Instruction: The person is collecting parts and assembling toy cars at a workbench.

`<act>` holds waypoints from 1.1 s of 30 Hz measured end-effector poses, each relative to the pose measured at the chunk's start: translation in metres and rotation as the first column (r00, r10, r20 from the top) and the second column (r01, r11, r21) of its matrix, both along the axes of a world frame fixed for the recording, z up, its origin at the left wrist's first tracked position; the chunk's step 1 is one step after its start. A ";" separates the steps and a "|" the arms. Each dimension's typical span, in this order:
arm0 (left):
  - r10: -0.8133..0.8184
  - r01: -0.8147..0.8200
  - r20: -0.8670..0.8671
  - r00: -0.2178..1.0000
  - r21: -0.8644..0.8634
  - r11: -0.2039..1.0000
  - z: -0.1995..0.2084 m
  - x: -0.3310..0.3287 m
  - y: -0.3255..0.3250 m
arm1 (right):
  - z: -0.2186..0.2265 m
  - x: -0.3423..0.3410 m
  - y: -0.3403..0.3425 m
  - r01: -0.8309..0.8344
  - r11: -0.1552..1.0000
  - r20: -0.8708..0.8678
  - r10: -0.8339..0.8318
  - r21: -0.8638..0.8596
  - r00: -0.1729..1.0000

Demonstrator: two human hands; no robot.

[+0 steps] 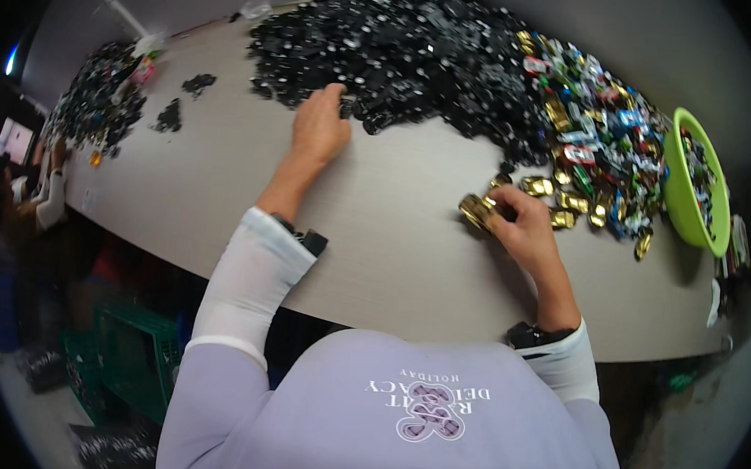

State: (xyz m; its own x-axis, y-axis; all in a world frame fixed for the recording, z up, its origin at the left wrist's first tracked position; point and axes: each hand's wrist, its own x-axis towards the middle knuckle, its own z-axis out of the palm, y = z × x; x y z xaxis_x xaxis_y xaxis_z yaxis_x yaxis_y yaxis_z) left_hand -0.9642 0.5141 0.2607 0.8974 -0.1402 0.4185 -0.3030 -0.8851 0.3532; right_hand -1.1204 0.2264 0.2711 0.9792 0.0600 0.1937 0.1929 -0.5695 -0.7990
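Note:
My left hand (320, 131) is at the near edge of a big heap of black toy car bases (408, 47), fingers curled together. Dark pieces lie against its fingertips; what they hold, if anything, is hidden. In my right hand (524, 226), thumb and fingers are closed on a gold toy car body (477, 211), held low over the table. Several other gold car bodies (572, 201) lie just beyond and to the right of that hand, beside a pile of mixed coloured car bodies (617, 130).
A lime green basin (721, 218) of coloured pieces leans at the table's right end. Along the grey table (393, 236), a second black heap (95, 98) lies at far left, where another person's sleeve (52, 200) shows. Green crates (133, 348) stand below.

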 end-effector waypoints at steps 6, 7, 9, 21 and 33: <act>-0.304 -0.007 -0.487 0.819 -0.538 0.843 0.022 -0.065 -0.025 | -0.006 0.003 -0.006 0.015 0.979 -0.096 0.004 0.204 0.995; -0.409 0.037 -0.448 0.795 -0.638 0.769 0.024 -0.078 -0.030 | -0.007 0.005 -0.001 0.002 0.977 -0.095 0.018 0.214 0.995; -0.589 0.047 -0.391 0.708 -0.805 0.592 0.024 -0.095 -0.049 | -0.006 0.005 0.006 -0.004 0.982 -0.041 0.012 0.189 0.999; -0.807 -0.162 -0.232 0.543 -0.972 0.171 0.005 -0.115 -0.108 | -0.004 -0.019 0.025 -0.059 0.995 0.280 0.035 0.077 0.959; -0.765 -0.081 -0.223 0.604 -0.972 0.219 -0.004 -0.120 -0.113 | 0.000 -0.015 0.022 0.077 0.831 -0.213 0.050 0.550 0.976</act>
